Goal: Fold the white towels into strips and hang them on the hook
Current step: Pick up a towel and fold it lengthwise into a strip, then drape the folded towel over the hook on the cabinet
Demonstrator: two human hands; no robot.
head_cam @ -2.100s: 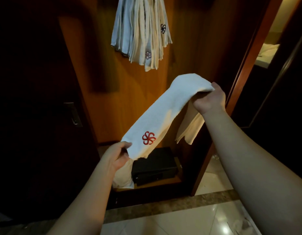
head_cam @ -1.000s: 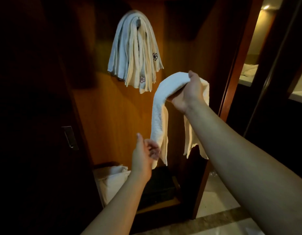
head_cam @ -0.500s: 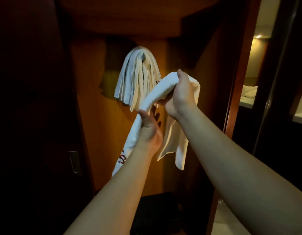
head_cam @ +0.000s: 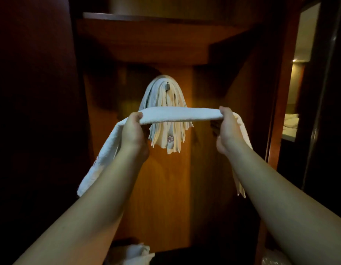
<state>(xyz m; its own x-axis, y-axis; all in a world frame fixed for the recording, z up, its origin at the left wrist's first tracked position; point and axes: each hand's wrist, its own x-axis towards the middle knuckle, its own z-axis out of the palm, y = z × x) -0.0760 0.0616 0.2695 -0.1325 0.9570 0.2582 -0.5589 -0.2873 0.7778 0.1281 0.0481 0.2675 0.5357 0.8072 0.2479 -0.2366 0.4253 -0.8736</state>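
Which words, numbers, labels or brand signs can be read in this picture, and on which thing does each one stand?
No readable text: no words, letters or numbers show anywhere.
Hanging towels: one strip carries a small pinkish flower-like emblem, a sign only, with no lettering.
Towel strip held between the left hand and right hand: no mark can be made out on it.
Hook: plain metal, no label seen.
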